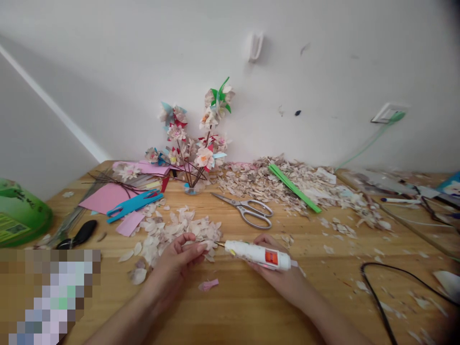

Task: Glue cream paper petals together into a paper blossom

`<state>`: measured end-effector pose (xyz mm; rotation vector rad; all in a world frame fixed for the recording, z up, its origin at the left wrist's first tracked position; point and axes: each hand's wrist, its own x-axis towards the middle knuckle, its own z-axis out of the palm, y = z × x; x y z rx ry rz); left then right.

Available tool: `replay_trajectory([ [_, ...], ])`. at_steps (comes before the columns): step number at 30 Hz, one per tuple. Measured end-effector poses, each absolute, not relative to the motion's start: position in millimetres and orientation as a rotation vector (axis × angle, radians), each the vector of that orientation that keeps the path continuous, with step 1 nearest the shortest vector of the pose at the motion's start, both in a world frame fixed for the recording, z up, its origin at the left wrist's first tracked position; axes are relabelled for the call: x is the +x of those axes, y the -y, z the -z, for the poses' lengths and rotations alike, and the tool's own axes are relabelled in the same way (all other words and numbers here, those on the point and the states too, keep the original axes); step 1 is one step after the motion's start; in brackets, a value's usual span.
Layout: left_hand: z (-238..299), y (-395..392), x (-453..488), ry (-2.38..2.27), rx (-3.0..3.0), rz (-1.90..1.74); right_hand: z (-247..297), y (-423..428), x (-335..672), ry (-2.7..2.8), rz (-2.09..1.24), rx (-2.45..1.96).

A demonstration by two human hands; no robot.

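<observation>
In my right hand (275, 275) is a white glue gun (251, 253) with an orange switch on its side. Its metal nozzle points left and reaches a pale petal-like piece (209, 243). The thumb and fingers of my left hand (179, 258) pinch that piece; whether the nozzle touches it I cannot tell. Just beyond the left hand spreads a pile of pale petal-like pieces (163, 232). A small pink scrap (209, 285) lies on the wood between my forearms.
Scissors (251, 211) lie behind the glue gun. Handmade flowers on twigs (204, 158) stand by the wall. Flakes (247, 179) and a green strip (294, 188) are at the back. Blue (134, 205) and pink sheets (104, 197) lie left, near a green bottle (21, 215). A black cable (373, 297) curves at right.
</observation>
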<state>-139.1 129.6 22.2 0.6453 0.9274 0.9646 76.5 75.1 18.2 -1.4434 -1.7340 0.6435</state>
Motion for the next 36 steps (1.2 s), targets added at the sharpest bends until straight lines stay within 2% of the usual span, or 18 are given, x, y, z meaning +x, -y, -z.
replay_trajectory([
  [12,-22.8,-135.3,-145.9,-0.934,0.666,-1.037,20.8,-99.9,120.7,1.462,-0.699,-1.712],
  [19,-26.1,-137.9,-147.1,-0.929,0.656,-1.052,15.1,-103.2,128.0,1.543,-0.674,-1.758],
  [22,-26.3,-138.2,-147.4,-0.918,0.65,-1.056,-2.5,-95.1,134.3,1.484,-0.446,-1.751],
  [26,-25.2,-137.8,-147.1,-0.901,0.648,-1.059,-37.0,-72.6,125.8,1.38,0.17,-1.584],
  [28,-24.3,-137.5,-147.3,-0.893,0.648,-1.06,-47.8,-61.4,107.9,1.474,0.344,-1.452],
  [33,-23.3,-138.3,-148.0,-0.884,0.651,-1.065,-35.3,-53.5,48.3,2.228,-0.165,-1.328],
  [36,-24.4,-139.4,-148.0,-0.883,0.648,-1.071,-19.1,-59.5,26.6,2.382,-0.252,-1.307],
])
